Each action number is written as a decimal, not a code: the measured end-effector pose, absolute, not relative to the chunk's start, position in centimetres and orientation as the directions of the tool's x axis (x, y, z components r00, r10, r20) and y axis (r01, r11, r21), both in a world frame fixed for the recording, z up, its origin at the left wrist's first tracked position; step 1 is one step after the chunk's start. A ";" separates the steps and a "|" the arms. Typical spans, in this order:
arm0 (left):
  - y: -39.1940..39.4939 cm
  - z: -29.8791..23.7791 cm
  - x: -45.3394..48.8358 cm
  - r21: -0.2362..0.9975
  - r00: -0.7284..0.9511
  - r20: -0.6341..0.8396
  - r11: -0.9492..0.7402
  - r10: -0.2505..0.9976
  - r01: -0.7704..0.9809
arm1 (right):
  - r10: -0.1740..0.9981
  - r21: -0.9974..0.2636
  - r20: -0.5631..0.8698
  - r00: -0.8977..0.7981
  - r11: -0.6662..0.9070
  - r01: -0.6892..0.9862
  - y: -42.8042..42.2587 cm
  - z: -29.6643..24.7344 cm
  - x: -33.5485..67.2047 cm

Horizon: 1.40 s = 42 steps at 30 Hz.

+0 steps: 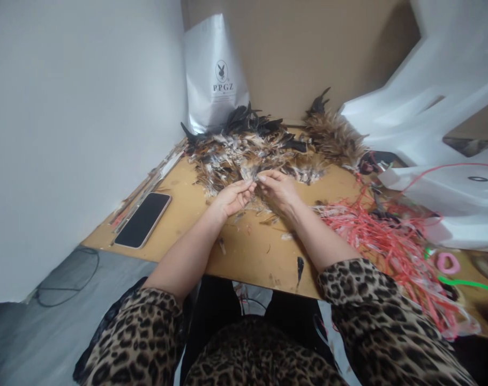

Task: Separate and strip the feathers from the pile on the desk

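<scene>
A loose heap of brown, black and whitish feathers [227, 153] covers the back middle of the wooden table [252, 257]. At its near edge my left hand [236, 198] is closed, thumb and fingers pinched on a small pale, fluffy feather [249, 170]. My right hand [279, 187] meets it fingertip to fingertip, pinching at the same spot. The part between the fingertips is too small to make out fully. Below both hands, a few stray feathers and bits of fluff lie scattered on the wood.
A phone [143, 220] lies at the left edge, near the wall. Behind the heap stands a silver-white bag [215, 75]. At right are a bundle of brown feathers [334, 136], tangled red strings [372, 230], a pink ring [448, 263] and large white sheeting [460, 203].
</scene>
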<state>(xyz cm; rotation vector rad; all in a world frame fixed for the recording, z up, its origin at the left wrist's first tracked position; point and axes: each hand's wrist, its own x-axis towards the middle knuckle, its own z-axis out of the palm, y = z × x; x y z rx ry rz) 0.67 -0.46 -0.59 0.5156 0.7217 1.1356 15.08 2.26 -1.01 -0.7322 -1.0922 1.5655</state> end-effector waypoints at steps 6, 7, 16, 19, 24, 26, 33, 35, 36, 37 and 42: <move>0.0 -1.1 0.9 0.888 -0.059 0.029 -0.053 0.998 -0.456 | 0.921 -0.833 -0.199 -0.334 -0.338 -0.438 2.2 -1.1 14.7; 0.0 -1.1 1.0 0.906 -0.078 0.063 -0.089 0.995 -0.413 | 0.911 -0.824 -0.214 -0.351 -0.362 -0.436 2.1 -1.1 14.7; -0.4 -1.2 1.5 0.929 -0.027 0.034 -0.042 0.999 -0.367 | 0.957 -0.891 -0.115 -0.268 -0.218 -0.398 1.6 -0.6 14.5; -0.4 -1.2 1.3 0.916 0.035 -0.043 0.053 0.998 -0.397 | 0.976 -0.927 -0.038 -0.214 -0.114 -0.357 1.9 -1.1 14.5; -0.4 -1.3 1.1 0.929 0.086 -0.073 0.099 0.994 -0.356 | 0.988 -0.968 0.022 -0.150 -0.016 -0.250 2.0 -1.3 14.5; -0.5 -1.4 1.1 0.938 0.101 -0.074 0.104 0.992 -0.331 | 0.989 -0.976 0.033 -0.142 0.002 -0.216 2.0 -1.2 14.5; -0.3 -1.6 1.2 0.989 0.042 0.033 -0.027 0.999 -0.147 | 0.986 -0.987 0.036 -0.161 0.009 -0.163 1.9 -1.1 14.6; -0.3 -1.7 1.3 0.994 0.030 0.059 -0.056 0.998 -0.091 | 0.986 -0.992 0.045 -0.158 0.026 -0.124 1.9 -1.1 14.6; -0.3 -1.7 1.4 0.996 0.031 0.060 -0.058 0.998 -0.075 | 0.986 -0.994 0.047 -0.157 0.030 -0.107 2.0 -1.2 14.6; -0.4 -1.7 1.4 0.996 0.037 0.056 -0.054 0.998 -0.065 | 0.986 -0.995 0.048 -0.157 0.033 -0.095 2.0 -1.3 14.7; -0.7 -1.7 1.5 0.995 0.116 0.037 -0.026 0.993 -0.099 | 0.981 -0.993 0.076 -0.177 0.058 -0.105 2.4 -2.0 14.9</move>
